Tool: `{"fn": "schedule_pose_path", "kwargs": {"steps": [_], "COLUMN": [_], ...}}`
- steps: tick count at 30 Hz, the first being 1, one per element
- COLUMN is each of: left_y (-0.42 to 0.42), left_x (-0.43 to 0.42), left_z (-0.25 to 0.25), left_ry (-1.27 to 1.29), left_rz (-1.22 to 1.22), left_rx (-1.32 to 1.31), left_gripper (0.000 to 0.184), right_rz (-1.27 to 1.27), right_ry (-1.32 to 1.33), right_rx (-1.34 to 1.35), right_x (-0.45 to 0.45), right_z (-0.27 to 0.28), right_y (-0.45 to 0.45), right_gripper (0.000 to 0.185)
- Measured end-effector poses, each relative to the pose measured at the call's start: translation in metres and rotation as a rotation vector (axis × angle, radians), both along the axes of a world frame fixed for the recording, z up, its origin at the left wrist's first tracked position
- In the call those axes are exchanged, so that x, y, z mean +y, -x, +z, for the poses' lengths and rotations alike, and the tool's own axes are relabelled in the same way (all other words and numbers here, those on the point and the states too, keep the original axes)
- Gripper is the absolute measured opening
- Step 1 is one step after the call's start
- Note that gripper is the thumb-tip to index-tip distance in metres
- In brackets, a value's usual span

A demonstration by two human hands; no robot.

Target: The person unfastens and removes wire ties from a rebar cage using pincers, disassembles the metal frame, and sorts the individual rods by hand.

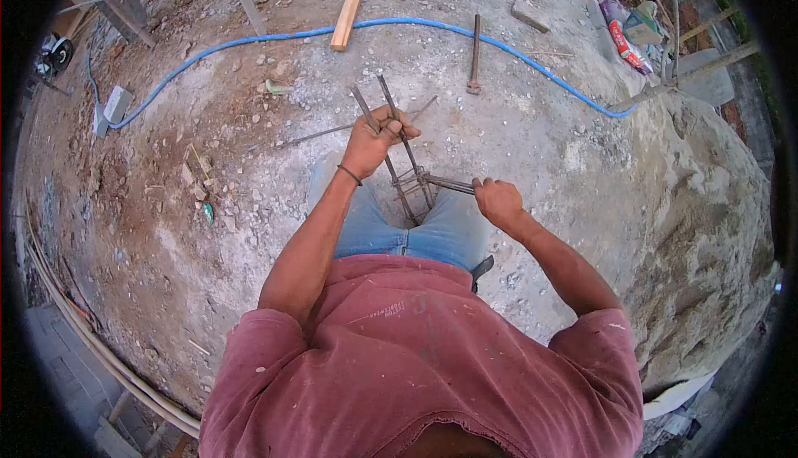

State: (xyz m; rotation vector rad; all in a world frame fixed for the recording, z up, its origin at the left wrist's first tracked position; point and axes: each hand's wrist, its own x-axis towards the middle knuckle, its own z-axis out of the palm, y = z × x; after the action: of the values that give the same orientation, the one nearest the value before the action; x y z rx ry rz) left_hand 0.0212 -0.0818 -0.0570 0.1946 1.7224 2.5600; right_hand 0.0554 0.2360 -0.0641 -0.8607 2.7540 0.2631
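Between my jean-clad legs stands a small rebar frame (409, 155), its two dark bars joined low down by thin cross ties. My left hand (374, 138) is closed around the upper part of the bars. In my right hand (499, 202) are the handles of a pair of pincers (450, 183). The pincers' head meets the right bar at a tied joint; its jaws are too small to make out. A thin metal rod (320, 135) runs slantwise behind my left hand.
A blue hose (407, 21) curves across the rubble-strewn ground ahead. Beyond my hands lie a hammer (475, 55) and a wooden plank (352, 5). A sand heap (690, 233) rises on the right, with a red and white sack (623, 46) farther off. Pale pipes (108, 358) edge the left.
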Motion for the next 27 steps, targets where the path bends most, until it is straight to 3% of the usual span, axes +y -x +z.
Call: {"fn": "schedule_pose_path", "kwargs": {"steps": [2, 4, 5, 7, 8, 13, 17, 19, 27], "left_y": [0.003, 0.007, 0.007, 0.008, 0.009, 0.005, 0.002, 0.001, -0.004], "left_x": [-0.003, -0.006, -0.008, -0.011, -0.011, 0.002, 0.006, 0.005, 0.003], "left_z": [-0.004, -0.007, -0.007, -0.010, -0.010, -0.005, 0.000, -0.002, 0.003], "left_ry": [0.007, 0.010, 0.009, 0.008, -0.009, -0.042, -0.038, -0.042, -0.042], "left_rz": [0.003, 0.010, 0.038, 0.061, 0.059, -0.017, -0.035, -0.050, -0.039], "left_rx": [0.011, 0.028, -0.001, -0.034, -0.029, 0.012, 0.031, 0.015, 0.027], "left_gripper": [0.024, 0.023, 0.028, 0.033, 0.033, 0.034, 0.024, 0.034, 0.035], "right_rz": [-0.020, -0.044, -0.046, -0.733, -0.869, -0.846, -0.854, -0.795, -0.751], "right_ry": [0.042, 0.179, 0.182, 0.652, 0.708, 0.817, 0.687, 0.632, 0.491], "right_rx": [-0.016, -0.380, -0.377, -1.176, -1.304, -1.417, -1.413, -1.329, -1.214], "right_x": [0.010, 0.025, 0.030, 0.042, 0.036, 0.027, 0.011, 0.009, 0.004], "right_z": [-0.008, -0.012, -0.011, -0.010, 0.008, 0.013, 0.030, 0.035, 0.041], "right_y": [-0.009, -0.015, -0.020, -0.033, -0.038, -0.048, -0.040, -0.038, -0.027], "right_gripper": [0.026, 0.043, 0.043, 0.042, 0.045, 0.051, 0.060, 0.059, 0.057]}}
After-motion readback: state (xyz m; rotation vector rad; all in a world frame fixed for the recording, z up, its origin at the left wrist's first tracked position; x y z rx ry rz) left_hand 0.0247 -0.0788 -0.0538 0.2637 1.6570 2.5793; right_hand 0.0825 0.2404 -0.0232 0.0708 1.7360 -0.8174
